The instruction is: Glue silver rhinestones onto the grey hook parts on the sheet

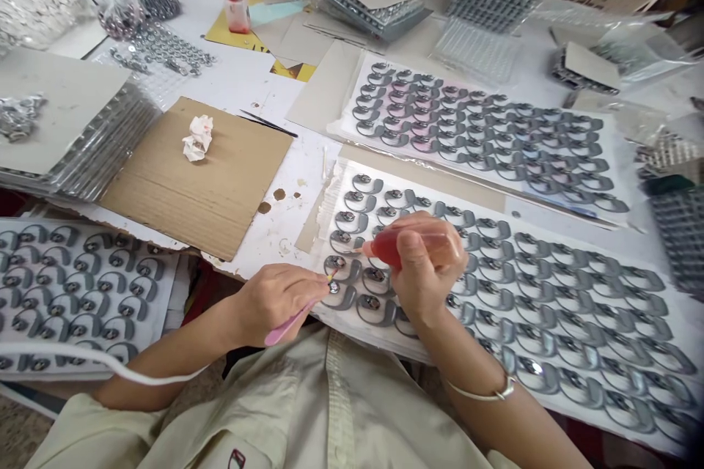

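Observation:
My left hand [278, 300] is closed in a pinch on slim pink tweezers [286, 326], whose tips are by the grey pieces at the near left corner of a white sheet. My right hand [423, 271] grips a squeeze bottle [393, 245] of red liquid, tilted so its thin nozzle points left. That nozzle is close above the left column of pieces; whether it touches one I cannot tell. Rows of grey curved pieces [375, 308] with shiny round metal parts cover the sheet [341, 172]. My right hand and the bottle hide some of them.
Behind lies a second sheet of grey pieces [451, 121]. To the left are cardboard [236, 176] with crumpled tissue [198, 138], dark tweezers [268, 123] and stacked trays [82, 146]. A lidded jar [236, 6] stands at the back. Another filled sheet [71, 286] sits lower left.

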### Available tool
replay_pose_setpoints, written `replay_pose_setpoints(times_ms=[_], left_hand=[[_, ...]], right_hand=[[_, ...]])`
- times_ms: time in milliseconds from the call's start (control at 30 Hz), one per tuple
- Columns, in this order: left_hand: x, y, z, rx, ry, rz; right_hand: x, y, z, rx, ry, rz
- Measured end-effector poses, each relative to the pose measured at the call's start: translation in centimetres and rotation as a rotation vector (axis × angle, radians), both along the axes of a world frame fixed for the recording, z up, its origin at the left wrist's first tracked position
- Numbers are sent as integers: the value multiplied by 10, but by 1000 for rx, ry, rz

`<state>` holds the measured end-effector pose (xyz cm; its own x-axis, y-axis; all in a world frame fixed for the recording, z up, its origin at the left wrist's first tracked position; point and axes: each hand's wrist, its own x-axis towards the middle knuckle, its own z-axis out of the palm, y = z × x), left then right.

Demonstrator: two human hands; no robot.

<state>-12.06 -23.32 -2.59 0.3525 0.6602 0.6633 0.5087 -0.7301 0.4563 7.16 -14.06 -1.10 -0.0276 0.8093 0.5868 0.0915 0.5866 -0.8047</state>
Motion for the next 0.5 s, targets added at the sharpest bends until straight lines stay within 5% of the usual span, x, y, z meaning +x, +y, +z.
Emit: replay_pose_setpoints(times_ms=[500], left_hand=[[8,7,8,112,161,37]], right_hand=[[-2,-4,1,-127,-139,112]])
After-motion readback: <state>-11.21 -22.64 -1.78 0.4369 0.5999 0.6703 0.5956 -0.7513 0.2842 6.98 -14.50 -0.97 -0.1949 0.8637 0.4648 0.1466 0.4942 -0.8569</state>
